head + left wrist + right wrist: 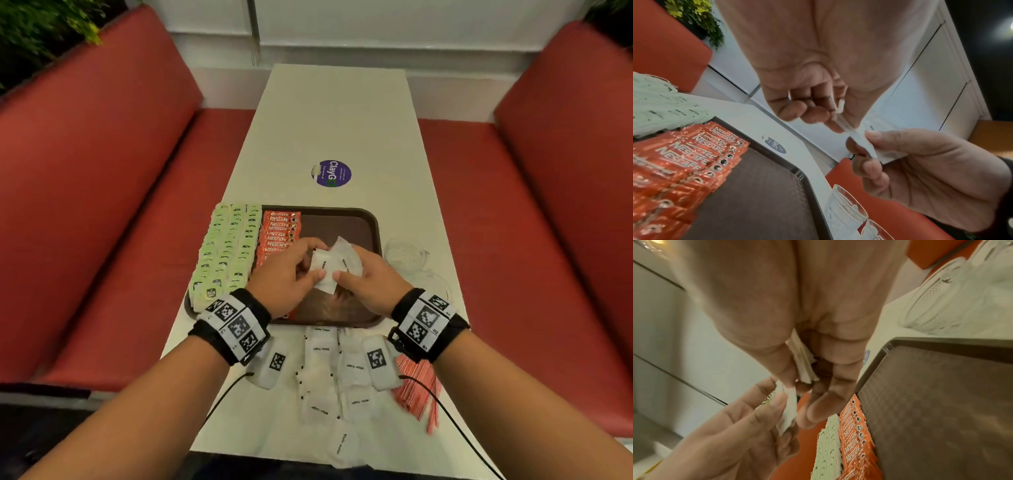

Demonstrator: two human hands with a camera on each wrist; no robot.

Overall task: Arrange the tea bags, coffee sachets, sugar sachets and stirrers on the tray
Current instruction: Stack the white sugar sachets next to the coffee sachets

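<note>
Both hands hover over the brown tray, handling white sugar sachets. My left hand pinches one sachet between thumb and fingers; its edge shows in the left wrist view. My right hand grips a small stack of sachets, seen pressed under the thumb, and also touches the single sachet. Green tea bags fill the tray's left side in rows, with red coffee sachets beside them. More sugar sachets and red stirrers lie on the table in front of the tray.
Two clear glass cups stand just right of the tray. A round purple sticker is on the white table beyond it. Red benches flank the table. The tray's right half is bare.
</note>
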